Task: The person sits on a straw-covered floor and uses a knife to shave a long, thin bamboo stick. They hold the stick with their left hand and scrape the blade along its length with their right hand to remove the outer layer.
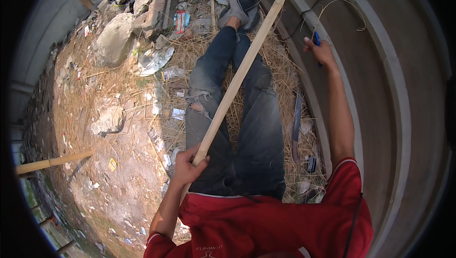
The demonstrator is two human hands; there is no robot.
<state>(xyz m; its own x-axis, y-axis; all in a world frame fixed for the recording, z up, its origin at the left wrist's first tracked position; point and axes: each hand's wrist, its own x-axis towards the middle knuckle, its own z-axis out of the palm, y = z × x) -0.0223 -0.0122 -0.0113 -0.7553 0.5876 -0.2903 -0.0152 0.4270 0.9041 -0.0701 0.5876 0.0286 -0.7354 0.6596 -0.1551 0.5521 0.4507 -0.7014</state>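
Observation:
A long, flat, pale bamboo strip (242,75) slants across my outstretched legs, from my lap up to the far right. My left hand (189,165) is closed round its lower part, thumb on top. Raised away to the right, my right hand (321,53) grips a slim blue object (317,38); most of it is covered by the fingers, so its kind cannot be told. A thin pale curled strand (351,1) loops above that hand, and whether it is held there is unclear. The right hand is apart from the bamboo strip.
A ribbed grey wall (380,91) curves along my right. Between it and my legs lies a long blade-like tool (297,115) on dry straw. Rocks (115,39) and litter are at the upper left, with a bamboo pole (54,162) jutting in from the left.

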